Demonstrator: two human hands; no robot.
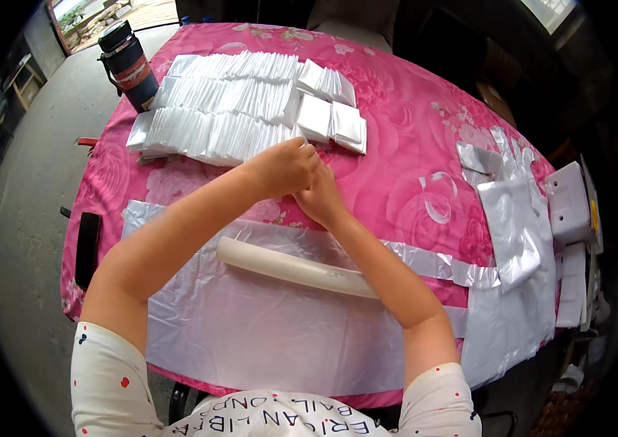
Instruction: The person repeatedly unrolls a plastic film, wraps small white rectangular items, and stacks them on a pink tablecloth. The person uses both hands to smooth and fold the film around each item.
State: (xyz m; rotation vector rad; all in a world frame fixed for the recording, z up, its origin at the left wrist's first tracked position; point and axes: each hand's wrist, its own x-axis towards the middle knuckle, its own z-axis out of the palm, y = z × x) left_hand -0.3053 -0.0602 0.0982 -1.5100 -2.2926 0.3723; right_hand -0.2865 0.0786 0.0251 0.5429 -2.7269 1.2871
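Note:
My left hand [288, 166] and my right hand [318, 195] meet over the middle of the table, just in front of rows of folded white plastic bags [232, 95]. The left hand's fingers are closed, bent over those of the right hand. Whatever lies between them is hidden. Beside the rows, smaller stacks of folded bags [314, 116] lie just beyond my fingertips. Nearer to me, a cream-white plastic tube [294, 269] rests across a flat translucent plastic sheet [250, 335], partly covered by my right forearm.
Loose silvery-white plastic bags [516, 226] are heaped on the right, by white plastic boxes [569, 204]. A dark flask [130, 69] stands at the back left. Along the left edge lies a black oblong object [88, 250]. A pink flowered cloth [396, 175] covers the table.

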